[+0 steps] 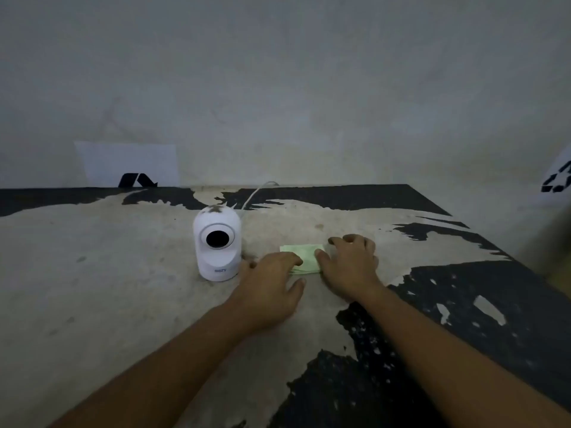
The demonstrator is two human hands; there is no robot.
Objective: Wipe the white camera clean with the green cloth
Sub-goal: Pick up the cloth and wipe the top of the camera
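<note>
The white camera (217, 244) stands upright on the worn table, its round dark lens facing me and dark smudges on its dome top. Just to its right lies the folded pale green cloth (304, 257), flat on the table. My left hand (267, 288) rests palm down with its fingertips on the cloth's left edge, close to the camera's base. My right hand (350, 267) lies palm down over the cloth's right edge, fingers spread. Neither hand has lifted the cloth.
A white cable (256, 193) runs from behind the camera to the wall. The table (92, 273) is worn beige with black patches and ends at the right. A white paper (129, 163) with a black mark leans on the wall at the back left.
</note>
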